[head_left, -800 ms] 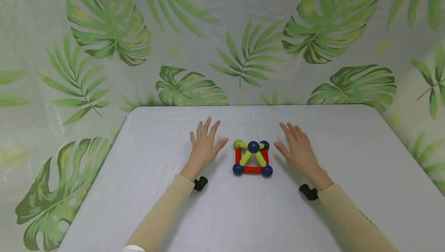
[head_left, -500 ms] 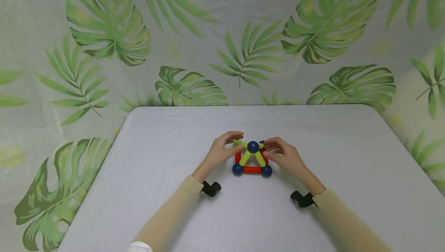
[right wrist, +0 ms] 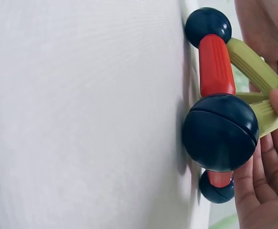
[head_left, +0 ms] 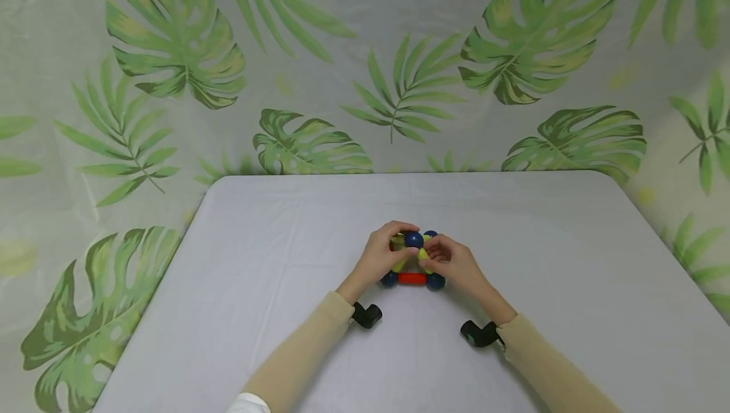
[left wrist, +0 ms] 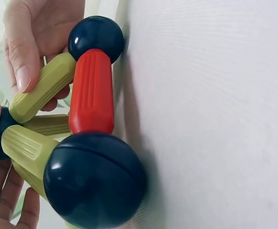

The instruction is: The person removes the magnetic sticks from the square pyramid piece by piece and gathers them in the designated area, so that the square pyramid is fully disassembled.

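A pyramid of magnetic balls and rods stands on the white table [head_left: 342,362]. Its base shows red rods [head_left: 412,279] and dark blue balls [left wrist: 96,180]; yellow-green rods slope up to a dark blue top ball [head_left: 413,239]. My left hand [head_left: 376,258] pinches that top ball between thumb and fingers. From the other side my right hand [head_left: 459,267] pinches the front right yellow-green rod [left wrist: 43,88], just below the top ball. In the head view the fingers hide the pyramid's left side and the green ball at its back left corner.
Black wrist cameras, the left camera [head_left: 367,316] and the right camera [head_left: 479,334], stick out inward from the wrists above the table. Behind the table's far edge hangs a leaf-patterned cloth [head_left: 319,71].
Both hands have come inward from either side of the pyramid, where their fingers were spread. The left has taken hold of the top ball, the right of a sloping rod.
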A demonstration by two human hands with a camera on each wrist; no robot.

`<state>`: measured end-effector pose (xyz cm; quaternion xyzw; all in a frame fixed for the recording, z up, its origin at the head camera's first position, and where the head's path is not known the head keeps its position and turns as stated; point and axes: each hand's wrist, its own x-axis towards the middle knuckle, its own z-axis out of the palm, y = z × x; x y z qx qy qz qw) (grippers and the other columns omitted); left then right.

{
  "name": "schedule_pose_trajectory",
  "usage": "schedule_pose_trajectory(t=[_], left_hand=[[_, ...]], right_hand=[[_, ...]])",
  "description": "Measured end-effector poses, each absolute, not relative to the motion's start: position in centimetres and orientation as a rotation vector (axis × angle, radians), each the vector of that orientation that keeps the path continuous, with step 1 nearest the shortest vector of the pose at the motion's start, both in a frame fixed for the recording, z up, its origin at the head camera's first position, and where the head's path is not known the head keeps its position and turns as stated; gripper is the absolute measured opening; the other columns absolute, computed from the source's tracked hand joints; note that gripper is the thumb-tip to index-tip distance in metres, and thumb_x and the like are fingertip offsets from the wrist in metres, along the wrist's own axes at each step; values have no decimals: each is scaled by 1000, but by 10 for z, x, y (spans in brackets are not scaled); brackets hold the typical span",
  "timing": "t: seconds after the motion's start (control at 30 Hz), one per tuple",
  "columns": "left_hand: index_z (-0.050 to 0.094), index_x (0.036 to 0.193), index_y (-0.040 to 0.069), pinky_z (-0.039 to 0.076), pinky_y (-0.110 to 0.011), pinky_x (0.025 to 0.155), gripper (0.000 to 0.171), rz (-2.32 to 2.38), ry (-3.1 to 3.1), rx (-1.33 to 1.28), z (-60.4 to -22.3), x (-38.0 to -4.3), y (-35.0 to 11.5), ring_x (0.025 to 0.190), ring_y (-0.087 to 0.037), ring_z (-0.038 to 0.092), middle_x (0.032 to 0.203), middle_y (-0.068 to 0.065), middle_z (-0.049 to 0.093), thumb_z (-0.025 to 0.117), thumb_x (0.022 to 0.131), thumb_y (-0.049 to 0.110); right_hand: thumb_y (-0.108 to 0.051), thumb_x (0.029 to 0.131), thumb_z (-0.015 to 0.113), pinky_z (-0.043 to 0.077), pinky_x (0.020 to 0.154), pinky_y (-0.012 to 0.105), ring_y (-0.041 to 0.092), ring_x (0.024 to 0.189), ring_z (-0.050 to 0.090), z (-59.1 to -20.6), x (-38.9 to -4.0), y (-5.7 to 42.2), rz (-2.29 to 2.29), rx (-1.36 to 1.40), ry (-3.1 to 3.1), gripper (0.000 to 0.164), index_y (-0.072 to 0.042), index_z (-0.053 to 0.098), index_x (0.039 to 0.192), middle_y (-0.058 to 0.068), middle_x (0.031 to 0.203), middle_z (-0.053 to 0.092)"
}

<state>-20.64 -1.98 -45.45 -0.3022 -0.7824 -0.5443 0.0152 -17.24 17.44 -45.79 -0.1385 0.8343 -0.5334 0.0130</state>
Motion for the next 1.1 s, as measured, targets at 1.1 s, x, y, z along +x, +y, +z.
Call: schedule_pose_trajectory(t=[1.1], left_hand=[[55, 124, 2, 45, -37, 96, 37, -1719, -2465, -1147, -451, -219, -39, 108, -21, 57, 120, -11, 59, 68, 90, 9]], right_hand=[[-8, 84, 74, 53, 79, 32, 23, 87, 61, -462, -174, 171, -1667, -421, 2670, 22, 0, 62, 101, 9, 96, 64]])
